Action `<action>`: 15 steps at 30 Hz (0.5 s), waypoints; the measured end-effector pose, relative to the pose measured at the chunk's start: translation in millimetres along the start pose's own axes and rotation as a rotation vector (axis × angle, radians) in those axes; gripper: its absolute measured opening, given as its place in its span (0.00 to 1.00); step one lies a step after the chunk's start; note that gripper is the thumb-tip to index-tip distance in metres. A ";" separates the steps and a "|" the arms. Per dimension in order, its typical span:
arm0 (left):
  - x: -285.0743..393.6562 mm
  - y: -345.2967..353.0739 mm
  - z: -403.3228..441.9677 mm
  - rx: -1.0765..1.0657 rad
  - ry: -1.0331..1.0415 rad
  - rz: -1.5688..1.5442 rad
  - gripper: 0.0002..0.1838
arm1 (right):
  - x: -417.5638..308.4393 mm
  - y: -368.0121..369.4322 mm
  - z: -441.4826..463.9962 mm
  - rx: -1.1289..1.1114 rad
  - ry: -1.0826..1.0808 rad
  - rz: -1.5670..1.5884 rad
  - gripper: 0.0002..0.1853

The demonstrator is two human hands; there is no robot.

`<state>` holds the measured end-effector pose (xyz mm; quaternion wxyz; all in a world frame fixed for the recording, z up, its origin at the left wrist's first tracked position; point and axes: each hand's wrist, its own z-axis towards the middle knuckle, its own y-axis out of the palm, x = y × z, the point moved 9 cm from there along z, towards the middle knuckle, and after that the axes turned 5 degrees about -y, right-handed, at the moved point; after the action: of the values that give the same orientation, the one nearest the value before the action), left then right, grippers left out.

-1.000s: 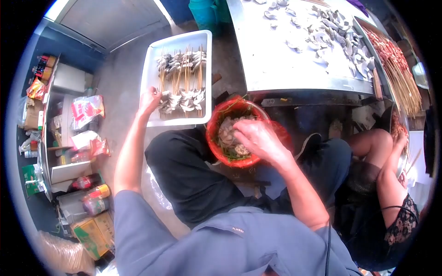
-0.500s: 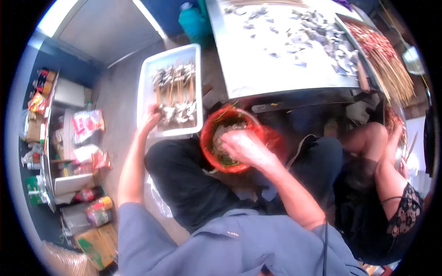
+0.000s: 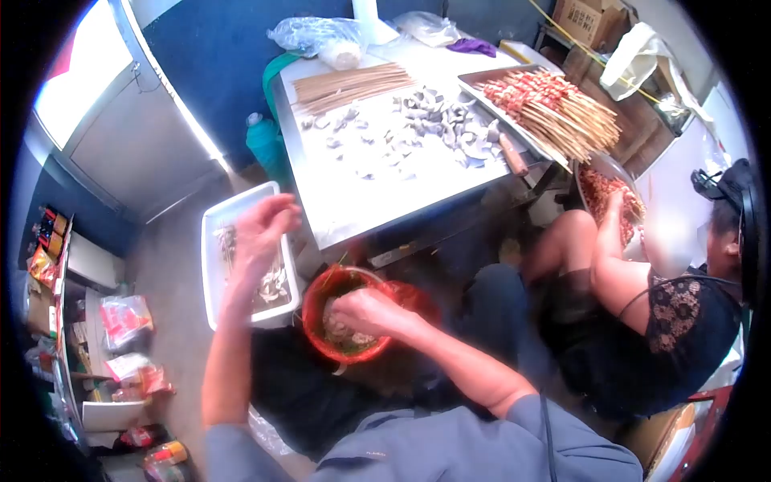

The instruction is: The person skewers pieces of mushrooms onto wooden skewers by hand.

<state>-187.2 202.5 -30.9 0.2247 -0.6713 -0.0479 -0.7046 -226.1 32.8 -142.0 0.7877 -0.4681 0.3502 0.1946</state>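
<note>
My left hand is raised over the white tray, its fingers curled and blurred; whether they hold anything is not visible. Skewers with grey-white pieces lie in the tray, partly behind my hand and forearm. My right hand reaches into the red bucket, fingers bent down on the pale pieces inside. What its fingertips grip is hidden. Green stems show around the bucket's inner edge.
On the metal table lie grey pieces, bare sticks and a wooden handle. A tray of red skewers sits at its right. Another person works beside a bowl. Shelves stand left.
The view has swung up and right, showing more of the table and the other person. My left hand has lifted from the tray's skewers. My right hand stays in the bucket.
</note>
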 end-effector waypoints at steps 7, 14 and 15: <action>-4.2 61.0 1.8 0.042 0.067 -0.293 0.12 | 13.2 -16.5 -17.9 -0.021 0.218 0.204 0.11; 8.5 26.5 5.0 0.273 0.135 -0.440 0.09 | 8.6 -86.0 6.5 0.083 0.344 0.382 0.13; 7.9 24.9 4.7 0.278 0.130 -0.453 0.09 | 3.2 -98.9 12.2 0.101 0.397 0.490 0.12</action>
<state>-173.4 179.9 -28.7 0.1541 -0.5594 -0.2787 -0.7653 -156.8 -4.7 -81.0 0.6559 -0.3588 0.6086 0.2660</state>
